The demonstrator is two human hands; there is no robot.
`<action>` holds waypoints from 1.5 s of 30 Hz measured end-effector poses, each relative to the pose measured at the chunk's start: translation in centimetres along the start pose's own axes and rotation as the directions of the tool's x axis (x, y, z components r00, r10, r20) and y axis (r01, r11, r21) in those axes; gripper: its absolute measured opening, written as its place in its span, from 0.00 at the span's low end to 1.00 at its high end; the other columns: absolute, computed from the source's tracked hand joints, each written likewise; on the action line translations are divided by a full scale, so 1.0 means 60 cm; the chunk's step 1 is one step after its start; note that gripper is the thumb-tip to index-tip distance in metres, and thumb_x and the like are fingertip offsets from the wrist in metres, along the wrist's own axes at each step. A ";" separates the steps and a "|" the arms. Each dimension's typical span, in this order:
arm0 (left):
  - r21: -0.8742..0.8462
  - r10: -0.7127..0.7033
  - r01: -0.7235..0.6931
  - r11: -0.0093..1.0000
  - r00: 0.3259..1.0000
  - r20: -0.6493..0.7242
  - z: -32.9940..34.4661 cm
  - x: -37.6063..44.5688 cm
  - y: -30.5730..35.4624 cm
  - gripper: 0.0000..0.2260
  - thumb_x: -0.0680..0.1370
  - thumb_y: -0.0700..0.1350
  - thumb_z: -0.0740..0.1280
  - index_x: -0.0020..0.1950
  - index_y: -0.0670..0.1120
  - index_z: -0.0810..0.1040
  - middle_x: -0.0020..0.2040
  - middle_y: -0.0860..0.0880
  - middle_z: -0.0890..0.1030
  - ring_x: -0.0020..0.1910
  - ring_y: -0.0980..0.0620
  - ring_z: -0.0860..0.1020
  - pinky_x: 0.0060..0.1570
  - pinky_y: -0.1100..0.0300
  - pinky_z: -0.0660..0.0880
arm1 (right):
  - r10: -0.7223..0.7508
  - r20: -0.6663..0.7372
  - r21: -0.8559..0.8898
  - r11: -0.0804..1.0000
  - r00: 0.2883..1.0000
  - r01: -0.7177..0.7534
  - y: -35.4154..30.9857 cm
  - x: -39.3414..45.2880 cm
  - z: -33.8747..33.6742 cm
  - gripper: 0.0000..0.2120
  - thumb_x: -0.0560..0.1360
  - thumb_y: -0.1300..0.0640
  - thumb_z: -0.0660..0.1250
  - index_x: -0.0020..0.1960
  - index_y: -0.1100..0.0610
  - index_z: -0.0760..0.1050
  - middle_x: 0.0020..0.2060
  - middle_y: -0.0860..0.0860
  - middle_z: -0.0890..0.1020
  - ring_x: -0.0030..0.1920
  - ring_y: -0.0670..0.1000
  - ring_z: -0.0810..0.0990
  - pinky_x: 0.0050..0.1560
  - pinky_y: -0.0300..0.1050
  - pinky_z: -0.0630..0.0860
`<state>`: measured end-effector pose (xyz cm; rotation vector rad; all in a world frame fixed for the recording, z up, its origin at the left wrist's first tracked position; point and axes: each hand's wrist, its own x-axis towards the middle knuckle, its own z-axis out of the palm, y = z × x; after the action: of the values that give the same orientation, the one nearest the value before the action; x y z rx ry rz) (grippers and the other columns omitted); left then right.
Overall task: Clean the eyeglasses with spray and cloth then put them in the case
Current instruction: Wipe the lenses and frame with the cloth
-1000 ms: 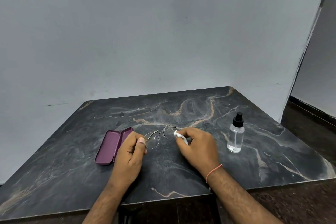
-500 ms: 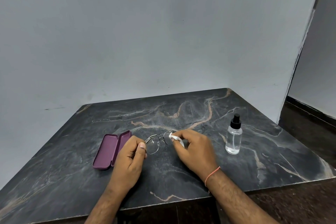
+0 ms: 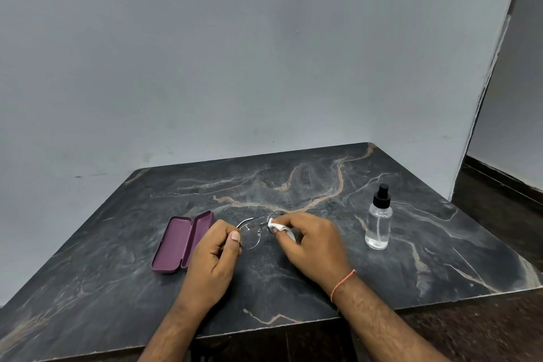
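Left hand (image 3: pixel 216 256) pinches thin wire glasses (image 3: pixel 252 233); right hand (image 3: pixel 311 244) pinches white cloth (image 3: pixel 278 226) on lens. Clear bottle (image 3: pixel 379 222) at 3 o'clock, marble counter (image 3: pixel 293 273).

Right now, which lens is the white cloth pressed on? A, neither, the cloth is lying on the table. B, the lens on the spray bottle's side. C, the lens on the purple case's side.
B: the right hand pinches the white cloth over the lens of the eyeglasses nearer the spray bottle, while the left hand steadies the bare lens by the case.

place: plain indoor room | cues: bare grey wall (image 3: pixel 235 67), dark marble table (image 3: pixel 293 282), dark floor (image 3: pixel 499 214)
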<state>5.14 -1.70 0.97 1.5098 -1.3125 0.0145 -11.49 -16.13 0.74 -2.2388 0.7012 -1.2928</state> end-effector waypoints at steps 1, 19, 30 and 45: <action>-0.001 0.001 -0.001 1.000 1.000 0.003 0.000 0.000 0.000 0.16 0.85 0.55 0.58 0.43 0.49 0.76 0.39 0.51 0.77 0.39 0.49 0.77 0.42 0.54 0.74 | 0.022 -0.034 -0.021 1.000 0.999 -0.023 0.002 0.002 -0.001 0.06 0.77 0.46 0.72 0.52 0.43 0.87 0.46 0.36 0.88 0.44 0.38 0.85 0.43 0.38 0.80; -0.071 -0.075 0.075 0.995 0.997 -0.002 0.001 0.004 -0.015 0.17 0.84 0.57 0.58 0.44 0.49 0.77 0.41 0.47 0.80 0.39 0.55 0.77 0.42 0.66 0.72 | 0.049 0.033 -0.264 0.964 0.998 -0.038 -0.004 -0.002 -0.003 0.11 0.75 0.44 0.67 0.48 0.46 0.88 0.42 0.41 0.89 0.42 0.45 0.86 0.41 0.46 0.81; -0.120 -0.094 0.091 0.989 0.995 -0.018 0.000 0.005 -0.012 0.13 0.84 0.58 0.57 0.46 0.56 0.76 0.41 0.45 0.81 0.36 0.58 0.75 0.40 0.64 0.72 | 0.447 0.030 -0.024 0.894 0.894 -0.447 0.009 0.010 -0.026 0.09 0.74 0.45 0.71 0.37 0.45 0.83 0.28 0.36 0.85 0.37 0.36 0.83 0.39 0.33 0.72; 0.273 0.148 -0.229 0.934 0.947 0.285 0.013 -0.014 0.004 0.08 0.89 0.56 0.56 0.54 0.61 0.73 0.59 0.62 0.74 0.55 0.56 0.80 0.53 0.59 0.77 | 0.442 0.099 0.336 0.829 0.892 -0.448 0.005 -0.068 -0.125 0.04 0.77 0.50 0.76 0.43 0.45 0.86 0.33 0.50 0.87 0.24 0.49 0.82 0.23 0.39 0.73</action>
<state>4.18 -1.61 0.29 1.6768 -1.7291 0.1536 -19.91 -14.78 1.31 -1.6672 0.8492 -1.0608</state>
